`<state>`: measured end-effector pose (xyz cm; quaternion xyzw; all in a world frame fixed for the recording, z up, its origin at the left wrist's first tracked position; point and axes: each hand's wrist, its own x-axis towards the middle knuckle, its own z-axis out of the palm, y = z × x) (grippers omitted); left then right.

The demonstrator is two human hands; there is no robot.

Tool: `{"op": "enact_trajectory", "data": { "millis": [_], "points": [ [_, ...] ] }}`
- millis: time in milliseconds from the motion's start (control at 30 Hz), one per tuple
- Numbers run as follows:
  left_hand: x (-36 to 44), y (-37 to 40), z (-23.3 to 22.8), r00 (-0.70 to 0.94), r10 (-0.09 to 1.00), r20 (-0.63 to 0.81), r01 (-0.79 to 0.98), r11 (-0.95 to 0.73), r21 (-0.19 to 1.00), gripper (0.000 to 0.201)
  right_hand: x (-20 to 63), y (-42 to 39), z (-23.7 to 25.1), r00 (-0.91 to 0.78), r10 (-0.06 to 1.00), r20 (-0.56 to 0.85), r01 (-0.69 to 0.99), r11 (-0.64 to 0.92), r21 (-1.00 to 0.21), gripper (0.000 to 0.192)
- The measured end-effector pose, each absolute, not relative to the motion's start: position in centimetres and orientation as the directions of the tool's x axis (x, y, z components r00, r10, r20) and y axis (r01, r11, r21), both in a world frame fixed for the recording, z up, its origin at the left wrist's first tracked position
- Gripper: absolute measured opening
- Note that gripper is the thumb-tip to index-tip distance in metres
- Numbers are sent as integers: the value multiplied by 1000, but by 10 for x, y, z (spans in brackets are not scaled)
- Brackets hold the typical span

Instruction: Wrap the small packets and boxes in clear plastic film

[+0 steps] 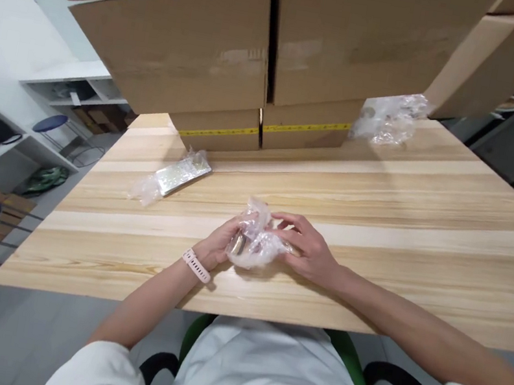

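Toward the near side of the wooden table (403,263), around its middle, we have a clear plastic bundle (255,248) between our two hands. Our left hand (222,239) holds it from the left, fingers partly hidden by the crumpled film, and a shiny item (238,244) shows through the wrap just beside that palm. Our right hand (309,247) comes in from the right, its fingers bent and the tips touching the bundle's right side; we cannot tell whether they pinch the film or only rest on it. Nor can we tell whether the bundle touches the tabletop. A pale wristband (197,266) circles our left wrist. Farther off to the left, well apart from both hands, a flat wrapped item (183,175) lies on the wood. Cardboard boxes (173,47) stand stacked along the far side, with loose clear plastic (390,119) at their right.
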<state>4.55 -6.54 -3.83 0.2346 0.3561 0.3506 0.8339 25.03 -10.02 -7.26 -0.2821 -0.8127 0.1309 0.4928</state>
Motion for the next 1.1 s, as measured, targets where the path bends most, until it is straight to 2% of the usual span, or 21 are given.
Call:
{"op": "enact_trajectory", "data": {
  "millis": [67,133,267,333,367,400,433,467,500,533,567,600,667,700,767,833,933,1000,1100],
  "points": [
    [38,-58,-41,514,744,-426,-483,662,573,10,246,-109,-67,-344,496,797,303,862,-406,18],
    [30,-48,-42,461,776,-430,-582,630,514,5,240,-119,-63,-386,385,838,240,919,-312,11],
    [17,-35,-37,274,831,-484,-711,513,480,10,231,-134,-61,-520,169,837,65,985,-158,9],
    [14,-33,-34,224,828,-514,-742,487,461,13,232,-135,-63,-526,122,841,4,990,-141,15],
    [13,-33,-33,202,828,-523,-755,472,455,14,233,-134,-63,-504,144,852,-9,985,-172,18],
    [13,-33,-32,181,829,-529,-766,457,453,14,234,-132,-64,-465,222,857,2,968,-250,22],
    [14,-35,-32,168,832,-530,-773,444,452,13,235,-130,-64,-414,365,834,40,922,-384,26],
    [15,-37,-32,167,834,-525,-776,440,452,11,234,-126,-64,-354,552,755,89,823,-561,29],
    [18,-40,-32,183,834,-521,-771,451,451,9,233,-123,-64,-296,736,609,129,663,-738,34],
    [21,-43,-33,211,830,-516,-759,472,448,11,229,-121,-65,-257,869,422,134,465,-875,42],
    [25,-46,-34,244,825,-510,-744,497,447,16,225,-119,-65,-251,940,229,104,262,-959,57],
    [29,-49,-35,268,821,-505,-729,515,451,20,219,-119,-67,-287,956,63,49,81,-996,78],
    [34,-53,-37,268,830,-489,-708,514,484,26,207,-119,-71,-429,896,-118,-82,-169,-982,112],
    [35,-54,-37,244,845,-475,-700,493,517,29,203,-118,-73,-490,858,-152,-131,-245,-961,117],
    [33,-51,-38,169,883,-437,-668,429,608,31,203,-111,-76,-568,805,-169,-170,-316,-934,111],
    [26,-46,-38,60,917,-395,-607,347,715,29,217,-95,-73,-605,778,-167,-109,-289,-951,95],
    [12,-39,-38,-117,934,-338,-488,243,839,27,255,-58,-60,-628,755,-189,173,-102,-980,70],
    [5,-36,-39,-181,936,-303,-423,204,883,27,284,-34,-48,-629,751,-199,355,50,-933,59],
    [1,-36,-40,-221,940,-260,-340,176,924,25,320,-11,-35,-613,772,-170,519,231,-823,43]
  ]
}}
